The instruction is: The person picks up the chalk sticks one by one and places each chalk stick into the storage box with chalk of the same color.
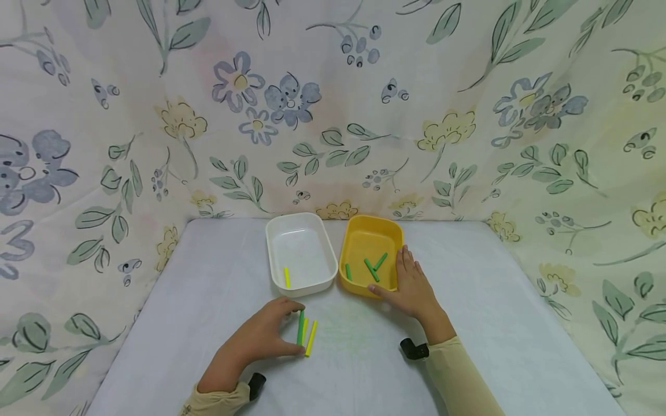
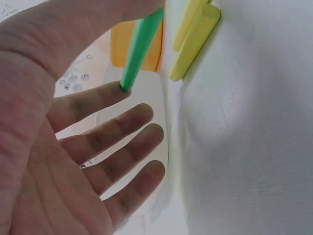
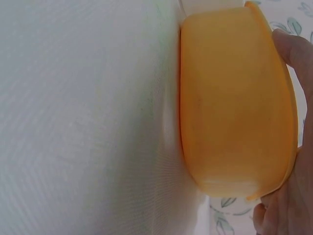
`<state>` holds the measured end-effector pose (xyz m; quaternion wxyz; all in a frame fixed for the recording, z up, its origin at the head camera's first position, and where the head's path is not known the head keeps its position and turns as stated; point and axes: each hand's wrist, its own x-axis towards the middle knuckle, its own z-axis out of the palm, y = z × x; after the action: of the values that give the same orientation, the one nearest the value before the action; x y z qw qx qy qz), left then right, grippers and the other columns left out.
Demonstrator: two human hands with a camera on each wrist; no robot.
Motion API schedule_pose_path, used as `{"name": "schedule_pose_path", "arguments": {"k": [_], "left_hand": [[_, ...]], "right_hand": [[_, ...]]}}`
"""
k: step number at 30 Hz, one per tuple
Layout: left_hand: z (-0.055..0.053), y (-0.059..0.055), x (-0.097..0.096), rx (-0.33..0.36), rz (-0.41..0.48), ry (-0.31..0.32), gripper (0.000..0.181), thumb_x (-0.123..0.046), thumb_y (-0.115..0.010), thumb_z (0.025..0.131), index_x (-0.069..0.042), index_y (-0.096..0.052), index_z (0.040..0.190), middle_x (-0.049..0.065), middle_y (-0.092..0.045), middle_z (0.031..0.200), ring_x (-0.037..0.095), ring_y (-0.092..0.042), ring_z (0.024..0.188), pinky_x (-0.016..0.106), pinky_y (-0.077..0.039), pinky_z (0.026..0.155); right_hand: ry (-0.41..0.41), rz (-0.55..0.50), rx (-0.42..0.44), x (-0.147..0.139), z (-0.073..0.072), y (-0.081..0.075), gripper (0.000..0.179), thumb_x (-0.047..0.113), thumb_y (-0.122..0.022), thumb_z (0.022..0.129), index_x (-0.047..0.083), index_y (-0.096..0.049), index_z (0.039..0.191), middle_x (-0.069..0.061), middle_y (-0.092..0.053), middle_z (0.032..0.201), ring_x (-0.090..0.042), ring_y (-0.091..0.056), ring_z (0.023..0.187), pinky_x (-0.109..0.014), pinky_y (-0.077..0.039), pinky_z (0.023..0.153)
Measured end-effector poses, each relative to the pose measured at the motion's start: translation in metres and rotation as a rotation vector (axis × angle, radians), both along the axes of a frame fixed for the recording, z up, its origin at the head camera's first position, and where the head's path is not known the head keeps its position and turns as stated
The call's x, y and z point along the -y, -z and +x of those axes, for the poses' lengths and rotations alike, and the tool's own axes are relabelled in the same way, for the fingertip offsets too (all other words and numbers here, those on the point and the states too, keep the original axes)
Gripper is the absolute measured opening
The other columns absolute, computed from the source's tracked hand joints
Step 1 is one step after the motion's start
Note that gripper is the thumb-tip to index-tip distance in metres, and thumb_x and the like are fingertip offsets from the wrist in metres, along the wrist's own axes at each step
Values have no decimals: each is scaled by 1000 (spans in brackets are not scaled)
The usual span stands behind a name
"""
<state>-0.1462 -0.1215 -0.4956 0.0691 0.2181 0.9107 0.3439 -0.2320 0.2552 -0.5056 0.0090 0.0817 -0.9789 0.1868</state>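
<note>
While lengthwise between pinching left fingers, a green stick beside yellow sticks.

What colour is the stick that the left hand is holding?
The stick is green; it shows best in the left wrist view.

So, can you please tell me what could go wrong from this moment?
The left hand pinches a green stick by its two ends, so it might slip or spring out. Two yellow sticks lie close beside it; the hand may knock them. The right hand touches the orange tray; a push could shift it and roll the three green sticks inside.
</note>
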Motion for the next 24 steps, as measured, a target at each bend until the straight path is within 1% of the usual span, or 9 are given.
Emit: {"name": "schedule_pose_path", "arguments": {"k": [3, 11, 15, 18, 24], "left_hand": [[0, -2, -1, -6, 32, 5, 80, -39, -99, 72, -11, -65, 139, 2, -65, 133, 24, -62, 124, 53, -53, 106], [-1, -5, -5, -53, 48, 28, 80, -43, -97, 74, -11, -64, 140, -4, -64, 133, 23, -63, 123, 49, -55, 103], [-2, -6, -8, -48, 60, 37, 81, -45, -97, 75, -11, -64, 141, -5, -64, 135, 23, -63, 124, 49, -55, 103], [-4, -7, -10, -50, 65, 34, 81, -46, -96, 75, -11, -64, 141, -5, -64, 135, 23, -63, 123, 49, -55, 103], [-7, -8, -14, -54, 79, 9, 79, -50, -95, 76, -17, -64, 140, -8, -65, 133, 18, -62, 122, 47, -55, 103]], "right_hand": [[3, -2, 6, 0, 0, 0, 138, 92, -54, 83, -2, 1, 168, -19, 4, 179, -38, -6, 167, -56, -12, 134], [-5, -5, -4, 0, 1, 1, 137, 91, -54, 84, -2, 1, 168, -18, 4, 179, -38, -6, 167, -56, -12, 134], [-5, -10, -5, -1, 1, 1, 137, 91, -54, 84, -1, 1, 168, -18, 4, 179, -37, -5, 167, -56, -12, 134], [-5, -6, -2, -1, 1, 1, 137, 92, -54, 84, -1, 1, 168, -17, 5, 179, -37, -5, 167, -56, -12, 135], [-3, 2, -4, -1, 0, 1, 137, 93, -53, 84, -1, 0, 169, -17, 4, 179, -37, -5, 167, -56, -12, 134]]}}
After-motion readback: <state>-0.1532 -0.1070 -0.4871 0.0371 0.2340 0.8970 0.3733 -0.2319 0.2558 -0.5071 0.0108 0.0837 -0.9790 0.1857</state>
